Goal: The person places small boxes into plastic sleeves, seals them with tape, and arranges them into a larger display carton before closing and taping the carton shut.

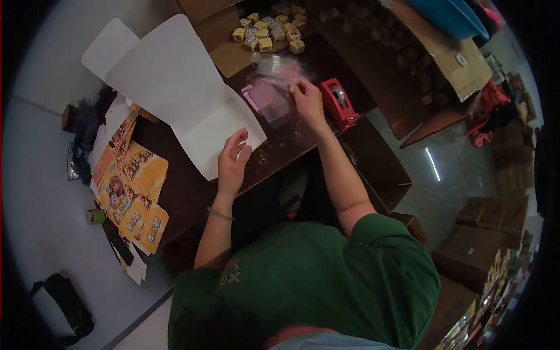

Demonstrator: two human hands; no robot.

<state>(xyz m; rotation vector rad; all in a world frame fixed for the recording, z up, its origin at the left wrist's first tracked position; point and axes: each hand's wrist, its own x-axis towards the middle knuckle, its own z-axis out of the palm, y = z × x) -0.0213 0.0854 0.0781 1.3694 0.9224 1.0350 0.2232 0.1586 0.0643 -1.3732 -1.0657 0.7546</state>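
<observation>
An unfolded white cardboard box (201, 137) lies on the dark table with its tall flap raised. My left hand (232, 163) is over its near right part, fingers loosely bent and apart, with nothing visible in them. My right hand (307, 104) is further right, its thumb and fingertips pinched together at the edge of a clear plastic bag (279, 65). Beside that hand are a pink piece (265, 96) under clear plastic and a red tape dispenser (339, 104) with a roll in it. The exact grip of the right fingertips is small and dim.
Several small yellow-and-white printed cubes (273, 32) sit in a cardboard tray at the back. Flat orange printed cartons (140, 198) are stacked at left. A large open carton (402, 70) with many small pieces stands at right, below a blue basin (452, 17).
</observation>
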